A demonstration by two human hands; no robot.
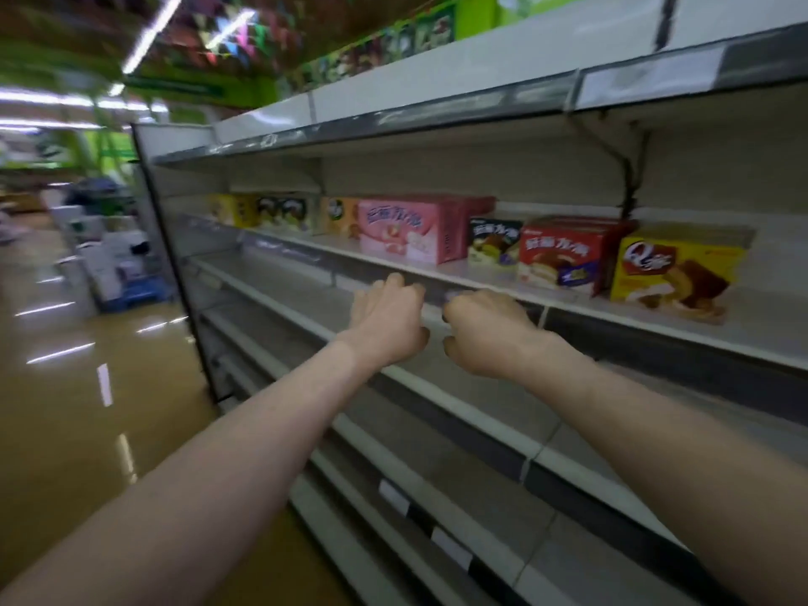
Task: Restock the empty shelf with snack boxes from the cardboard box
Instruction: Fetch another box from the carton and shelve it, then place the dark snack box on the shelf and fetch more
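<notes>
currently, both arms reach forward toward the shelving unit. the left hand [387, 319] and the right hand [487, 336] are level with each other, close together but not touching. the fingers of each hand are loosely curled and hold nothing. the snack boxes stand in a row on the shelf [765, 328] just above the hands: a pink box [409, 231], a small dark box [494, 242], a red box [562, 255] and a yellow box [673, 273].

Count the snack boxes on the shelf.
7, in one row, left to right: yellow box, black-and-white box, orange box, pink box, small dark box, red box, yellow Q box. Others may hide behind.
</notes>
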